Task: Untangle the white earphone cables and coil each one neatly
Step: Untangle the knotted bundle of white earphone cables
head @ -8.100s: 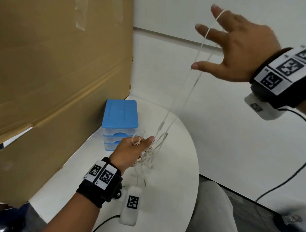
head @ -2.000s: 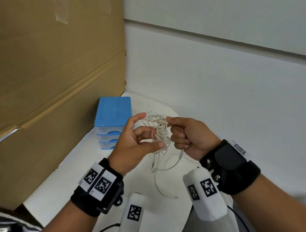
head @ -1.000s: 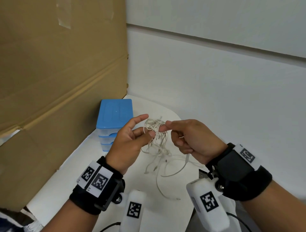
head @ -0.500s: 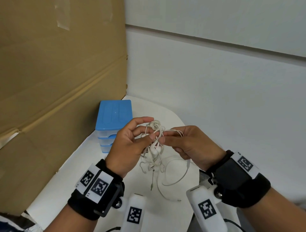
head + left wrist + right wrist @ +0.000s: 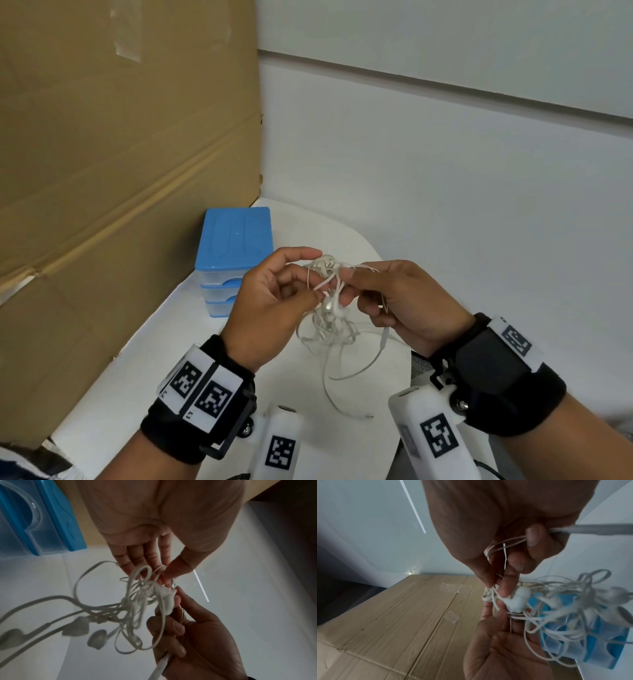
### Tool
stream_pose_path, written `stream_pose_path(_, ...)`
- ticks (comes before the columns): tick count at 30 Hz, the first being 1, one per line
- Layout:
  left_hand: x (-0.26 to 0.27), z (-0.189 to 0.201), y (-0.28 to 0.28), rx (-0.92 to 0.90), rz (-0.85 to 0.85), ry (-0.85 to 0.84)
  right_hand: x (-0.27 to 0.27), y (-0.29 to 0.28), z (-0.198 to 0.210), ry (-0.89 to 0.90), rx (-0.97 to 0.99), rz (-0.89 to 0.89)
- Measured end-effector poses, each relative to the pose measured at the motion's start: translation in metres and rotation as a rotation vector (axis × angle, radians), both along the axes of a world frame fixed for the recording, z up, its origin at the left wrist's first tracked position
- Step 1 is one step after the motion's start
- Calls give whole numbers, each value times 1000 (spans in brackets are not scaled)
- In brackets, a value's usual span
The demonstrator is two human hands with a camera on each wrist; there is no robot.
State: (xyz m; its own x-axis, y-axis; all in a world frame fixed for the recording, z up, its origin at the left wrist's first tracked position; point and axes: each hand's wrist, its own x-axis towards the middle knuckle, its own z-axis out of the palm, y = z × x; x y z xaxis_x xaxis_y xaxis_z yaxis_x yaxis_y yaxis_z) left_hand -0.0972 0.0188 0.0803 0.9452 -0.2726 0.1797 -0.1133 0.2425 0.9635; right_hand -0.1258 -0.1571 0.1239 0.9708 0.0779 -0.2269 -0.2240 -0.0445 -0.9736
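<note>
A tangled bundle of white earphone cables (image 5: 330,308) hangs between both hands above the white table (image 5: 164,363). My left hand (image 5: 306,291) pinches strands at the top of the knot between thumb and fingers. Opposite it, my right hand (image 5: 354,284) pinches the same knot, its lower fingers curled round further strands. In the left wrist view several earbuds (image 5: 96,638) dangle from the cables (image 5: 137,601). One white earbud (image 5: 520,599) sits right at the fingertips in the right wrist view. Loose ends trail down to the tabletop.
A small blue-topped drawer box (image 5: 234,240) stands on the table just behind the left hand. A big cardboard panel (image 5: 120,164) walls off the left side. White wall panels (image 5: 445,188) close the back and right. The table's rounded edge (image 5: 407,359) runs under my right wrist.
My right hand came down from a raised pull and joined the left at the knot. Over the last second both hands closed in, and the bundle hangs bunched lower.
</note>
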Motion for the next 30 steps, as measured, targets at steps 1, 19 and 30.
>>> stream_pose_path(1, 0, 0, 0, -13, -7, 9, 0, 0, 0, 2, 4, 16)
stream_pose_path(19, -5, 6, -5, -33, 9, 136, -1, 1, -8, -58, -209, -11)
stream_pose_path(30, 0, 4, -1, -8, -35, 188, 0, -1, 1, -17, -174, -15)
